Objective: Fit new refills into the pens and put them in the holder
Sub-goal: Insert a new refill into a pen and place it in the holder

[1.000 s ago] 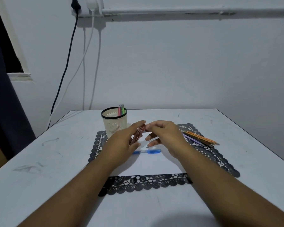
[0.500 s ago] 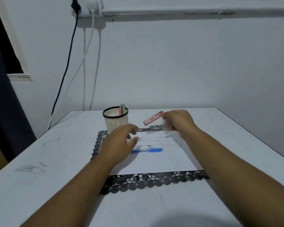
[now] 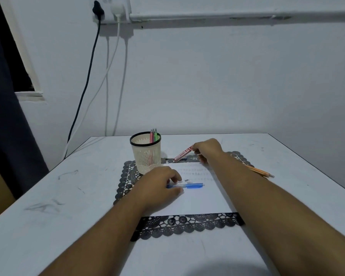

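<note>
We've got the blue pen (image 3: 189,185) lying flat on the white paper (image 3: 199,202), tip end under our left hand (image 3: 157,188); the fingers curl down onto it, thumb + forefinger at the barrel, so it looks like a pinch w/ the pen on the sheet. Two tiny bits (image 3: 187,180) lie just beyond the pen. Our right hand (image 3: 207,149) is further back, pinching one end of a slim red refill case (image 3: 182,154); case tilts down-left, low end near the mat's far edge. Mesh pen holder (image 3: 146,156), cream w/ black rim, stands upright on the far-left part of the black lace mat (image 3: 187,224), w/ pink + green pens (image 3: 154,135) in it. Orange pencils (image 3: 261,172) lie right of the paper, partly hidden by the right forearm. All on a white table (image 3: 48,196). Cables (image 3: 92,80) hang down the wall behind.
</note>
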Available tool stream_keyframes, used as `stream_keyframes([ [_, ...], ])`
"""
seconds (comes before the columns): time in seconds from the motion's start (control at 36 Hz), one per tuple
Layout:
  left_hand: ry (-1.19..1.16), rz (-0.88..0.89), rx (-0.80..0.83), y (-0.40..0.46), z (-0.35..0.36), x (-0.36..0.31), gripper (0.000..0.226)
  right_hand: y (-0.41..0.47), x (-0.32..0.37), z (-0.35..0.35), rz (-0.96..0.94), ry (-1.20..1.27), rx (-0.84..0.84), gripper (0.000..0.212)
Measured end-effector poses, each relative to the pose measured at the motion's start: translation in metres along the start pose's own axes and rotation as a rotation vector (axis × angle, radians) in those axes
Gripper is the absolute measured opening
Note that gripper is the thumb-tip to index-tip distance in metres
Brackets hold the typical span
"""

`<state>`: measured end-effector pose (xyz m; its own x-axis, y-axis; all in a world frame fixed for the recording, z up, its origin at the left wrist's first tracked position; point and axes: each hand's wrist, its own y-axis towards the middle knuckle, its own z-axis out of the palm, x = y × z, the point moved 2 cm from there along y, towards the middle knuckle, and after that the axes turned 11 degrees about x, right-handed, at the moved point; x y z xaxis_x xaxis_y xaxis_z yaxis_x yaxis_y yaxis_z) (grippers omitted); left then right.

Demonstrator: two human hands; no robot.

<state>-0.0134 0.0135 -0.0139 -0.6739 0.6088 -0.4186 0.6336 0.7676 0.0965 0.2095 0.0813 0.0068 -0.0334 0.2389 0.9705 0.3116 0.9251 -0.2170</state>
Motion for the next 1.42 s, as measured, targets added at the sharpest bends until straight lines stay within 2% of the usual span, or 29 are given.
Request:
stream_keyframes([
  [0.11,0.036,0.020,-0.001,0.001,0.002,0.001,0.019,0.005,-0.004,-0.009,-0.031,-0.035,-0.044,0.004],
  [0.14,0.039,0.025,0.000,0.002,0.002,0.001,0.016,0.001,-0.005,-0.011,-0.027,-0.020,-0.032,0.011],
  [0.25,0.048,0.045,-0.009,0.001,0.001,-0.001,0.010,-0.016,-0.007,-0.020,-0.122,0.017,0.011,0.018],
  [0.36,0.049,0.050,-0.006,0.000,0.002,-0.002,0.009,-0.036,-0.013,-0.027,-0.175,-0.015,0.043,0.014],
  [0.64,-0.014,0.036,-0.053,-0.002,0.001,-0.005,0.013,-0.068,-0.019,-0.032,-0.253,0.276,0.171,0.031],
  [0.89,-0.119,0.038,-0.126,-0.005,-0.012,-0.007,0.010,-0.086,-0.017,-0.031,-0.378,0.347,0.140,0.024],
  [1.14,-0.159,0.031,-0.148,-0.005,-0.010,-0.005,0.008,-0.099,-0.012,-0.021,-0.504,0.278,0.138,0.020],
  [1.42,-0.170,0.026,-0.157,-0.005,-0.009,-0.005,0.010,-0.102,-0.013,-0.018,-0.535,0.250,0.135,0.017],
])
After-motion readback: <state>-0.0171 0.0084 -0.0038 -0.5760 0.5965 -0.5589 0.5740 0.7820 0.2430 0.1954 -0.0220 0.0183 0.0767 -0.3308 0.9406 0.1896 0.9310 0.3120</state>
